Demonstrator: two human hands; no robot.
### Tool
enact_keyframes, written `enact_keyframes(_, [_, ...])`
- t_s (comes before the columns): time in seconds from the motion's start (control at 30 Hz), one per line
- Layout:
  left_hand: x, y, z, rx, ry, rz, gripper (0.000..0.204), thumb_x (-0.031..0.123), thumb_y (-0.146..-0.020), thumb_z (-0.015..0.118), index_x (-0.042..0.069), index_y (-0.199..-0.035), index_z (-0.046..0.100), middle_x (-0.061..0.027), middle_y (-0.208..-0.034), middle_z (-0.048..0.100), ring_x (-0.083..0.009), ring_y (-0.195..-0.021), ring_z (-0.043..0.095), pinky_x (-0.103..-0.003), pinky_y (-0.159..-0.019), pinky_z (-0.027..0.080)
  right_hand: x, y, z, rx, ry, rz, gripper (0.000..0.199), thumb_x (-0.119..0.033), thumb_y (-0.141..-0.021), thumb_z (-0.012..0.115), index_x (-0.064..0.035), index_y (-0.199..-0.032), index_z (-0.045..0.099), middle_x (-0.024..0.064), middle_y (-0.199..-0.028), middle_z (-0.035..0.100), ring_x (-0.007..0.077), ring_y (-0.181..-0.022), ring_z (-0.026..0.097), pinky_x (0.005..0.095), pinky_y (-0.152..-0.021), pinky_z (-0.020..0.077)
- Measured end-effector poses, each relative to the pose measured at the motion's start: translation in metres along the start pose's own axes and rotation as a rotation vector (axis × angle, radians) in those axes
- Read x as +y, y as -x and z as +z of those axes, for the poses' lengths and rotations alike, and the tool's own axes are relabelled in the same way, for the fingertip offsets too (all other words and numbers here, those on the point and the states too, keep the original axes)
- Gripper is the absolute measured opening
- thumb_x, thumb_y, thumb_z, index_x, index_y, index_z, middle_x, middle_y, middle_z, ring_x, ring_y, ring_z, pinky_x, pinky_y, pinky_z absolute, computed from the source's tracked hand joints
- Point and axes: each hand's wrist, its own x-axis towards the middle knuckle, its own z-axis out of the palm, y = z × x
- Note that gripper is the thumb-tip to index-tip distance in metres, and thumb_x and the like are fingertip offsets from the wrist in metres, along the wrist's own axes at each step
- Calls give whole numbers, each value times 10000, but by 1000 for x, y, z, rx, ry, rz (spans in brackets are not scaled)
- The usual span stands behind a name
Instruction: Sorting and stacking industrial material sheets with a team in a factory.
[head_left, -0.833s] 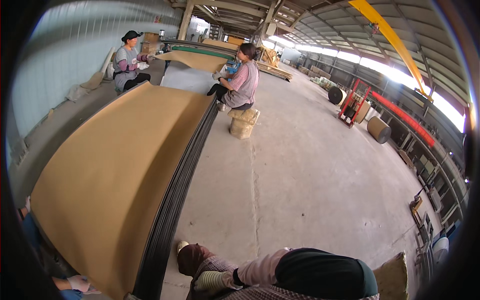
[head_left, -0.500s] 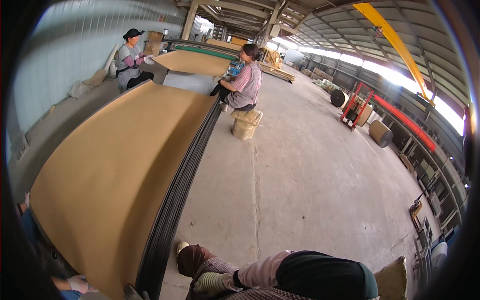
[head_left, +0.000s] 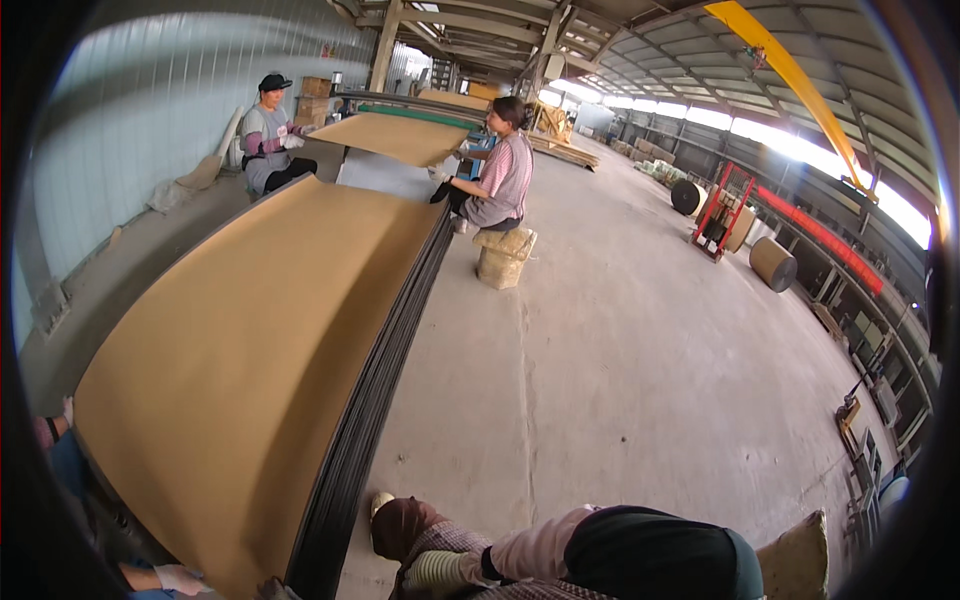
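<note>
A large brown sheet (head_left: 250, 340), likely paper or board, lies along the left on a deep stack of dark-edged sheets (head_left: 375, 400). My right hand (head_left: 438, 572), in a light striped glove, rests low by my lap beneath a pink sleeve with a dark band; its fingers are hidden. At the bottom rim, against the near corner of the brown sheet, a dark gloved hand (head_left: 274, 588) shows in part, apparently my left. Whether it grips the sheet cannot be made out. Beside it, a co-worker's white glove (head_left: 180, 578) touches the sheet's near edge.
Two seated co-workers at the far end hold a smaller brown sheet (head_left: 390, 137) between them. The right one sits on a wrapped block (head_left: 504, 258). Concrete floor (head_left: 600, 350) spreads rightward, with a red lifting truck (head_left: 723, 212) and rolls (head_left: 772, 263) along it. A yellow beam (head_left: 795, 90) hangs overhead.
The whole view has shifted slightly, so the scene sits a little further right and lower. The far left co-worker's head has turned. The large brown sheet stays on the stack.
</note>
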Motion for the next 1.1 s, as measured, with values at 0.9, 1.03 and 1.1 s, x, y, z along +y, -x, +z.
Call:
enact_keyframes(0.9, [74,35,-78,-57,-168,98,767,428,-852,646,53,-1464,375,-215,-1491,403,-358,-1386,368,-478,-1158,274,21,15,25,53,-62,-2,397,-242,-742,696,-35,-1079,656,173,-986,682,378,-947,659,439,-828,544])
enact_keyframes(1.03, [66,34,-80,-92,-138,3,763,427,-835,692,98,-1464,411,-196,-1492,414,-344,-1412,334,-473,-1186,218,24,5,19,50,-56,-62,387,-242,-753,697,-42,-1083,660,174,-1010,684,379,-979,655,433,-838,541])
enact_keyframes(1.1, [43,28,-67,-238,67,-104,967,351,-750,789,29,-1505,276,-215,-1594,198,-380,-1480,151,-428,-1219,144,32,8,38,274,-253,-216,312,-225,-784,677,-51,-1043,666,166,-1004,683,369,-968,657,424,-829,541])
